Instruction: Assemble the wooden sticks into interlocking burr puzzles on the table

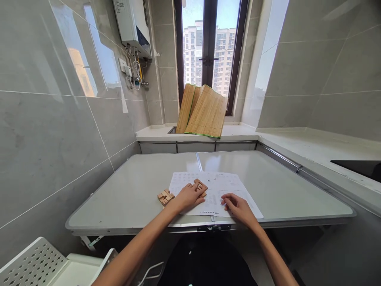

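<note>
On the table lies a white printed sheet [230,182] with rows of small diagrams and text. My left hand [190,197] rests over a notched wooden puzzle piece [202,184] on the sheet, its fingers against the wood and hiding part of it. Left of that wrist, a cluster of wooden puzzle blocks [164,195] sits at the sheet's edge, partly covered by my forearm. Over the right part of the paper, my right hand [238,207] hovers or rests with loosely bent fingers, apart from the wood. Nothing shows between its fingers.
The pale folding table [285,190] has a centre seam and a metal front latch [213,228]. A folded bamboo mat [208,111] leans by the window. A white perforated chair or basket [35,262] stands lower left. A counter [321,147] runs along the right.
</note>
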Tool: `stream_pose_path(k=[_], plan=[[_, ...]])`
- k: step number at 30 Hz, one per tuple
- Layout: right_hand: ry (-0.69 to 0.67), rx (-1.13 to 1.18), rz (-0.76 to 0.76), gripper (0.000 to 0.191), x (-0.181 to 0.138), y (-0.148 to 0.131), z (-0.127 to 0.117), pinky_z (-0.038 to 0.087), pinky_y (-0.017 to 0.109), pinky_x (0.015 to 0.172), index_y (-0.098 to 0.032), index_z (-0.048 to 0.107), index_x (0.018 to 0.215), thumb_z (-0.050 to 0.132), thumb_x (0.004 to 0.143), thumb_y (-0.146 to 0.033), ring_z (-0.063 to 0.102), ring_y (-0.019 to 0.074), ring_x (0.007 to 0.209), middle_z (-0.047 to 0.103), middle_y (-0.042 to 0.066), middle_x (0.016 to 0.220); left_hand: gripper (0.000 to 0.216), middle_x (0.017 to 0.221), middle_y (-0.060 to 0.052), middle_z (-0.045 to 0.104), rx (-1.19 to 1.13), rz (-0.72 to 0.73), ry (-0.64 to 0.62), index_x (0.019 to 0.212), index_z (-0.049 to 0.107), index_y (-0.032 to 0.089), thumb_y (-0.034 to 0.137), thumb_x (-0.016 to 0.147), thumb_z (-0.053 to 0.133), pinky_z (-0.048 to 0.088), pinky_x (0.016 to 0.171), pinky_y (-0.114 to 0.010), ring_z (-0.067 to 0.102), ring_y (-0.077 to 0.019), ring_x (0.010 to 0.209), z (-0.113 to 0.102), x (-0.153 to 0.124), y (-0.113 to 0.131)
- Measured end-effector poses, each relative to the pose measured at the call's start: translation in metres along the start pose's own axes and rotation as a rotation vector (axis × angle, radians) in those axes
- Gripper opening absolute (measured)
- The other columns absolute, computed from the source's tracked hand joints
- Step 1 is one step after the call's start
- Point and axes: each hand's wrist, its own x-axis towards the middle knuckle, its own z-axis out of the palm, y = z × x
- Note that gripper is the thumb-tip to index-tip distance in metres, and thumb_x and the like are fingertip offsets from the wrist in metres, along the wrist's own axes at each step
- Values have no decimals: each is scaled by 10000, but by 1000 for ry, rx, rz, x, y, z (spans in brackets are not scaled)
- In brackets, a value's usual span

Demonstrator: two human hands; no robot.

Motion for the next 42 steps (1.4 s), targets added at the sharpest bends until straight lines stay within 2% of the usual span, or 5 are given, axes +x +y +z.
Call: stream_pose_path(k=[4, 12, 18, 29, 42], plan=[[-2, -2, -3, 369, 0, 4, 0, 511, 331, 757, -204, 687, 1032, 539, 932, -528, 680, 194, 709, 760, 65, 892, 489, 1412, -106, 581, -127, 173, 59, 1447, 522, 346, 524, 992, 544, 440, 1082, -457, 606, -316, 1204, 7, 1, 19], [4, -113, -19, 355, 9, 13, 3, 518, 334, 720, -215, 681, 1058, 525, 937, -510, 670, 196, 682, 761, 63, 952, 768, 1484, -187, 523, -331, -175, 207, 1449, 493, 204, 605, 837, 729, 428, 1119, -544, 496, -391, 1363, 26, -15, 26], [152, -509, -16, 383, 39, 2, 29, 494, 352, 806, -193, 615, 1229, 490, 963, -439, 689, 208, 818, 652, 120, 1261, 751, 1390, -150, 602, -451, -181, 264, 1410, 524, 220, 600, 807, 762, 460, 1080, -539, 549, -367, 1297, 27, -20, 21], [59, -756, 167, 339, 67, -2, 46, 439, 293, 744, -224, 610, 1286, 476, 1031, -402, 675, 231, 1049, 595, 96, 1312, 681, 1432, -132, 547, -464, -172, 413, 1472, 419, 256, 542, 912, 680, 453, 1115, -538, 508, -332, 1345, 21, -22, 24], [82, -753, 70, 337, 62, 7, 46, 441, 300, 739, -218, 618, 1284, 443, 1054, -392, 677, 229, 1006, 586, 114, 1276, 702, 1368, -140, 576, -414, -220, 289, 1444, 460, 226, 523, 865, 722, 452, 1092, -537, 518, -354, 1297, 31, -19, 21]])
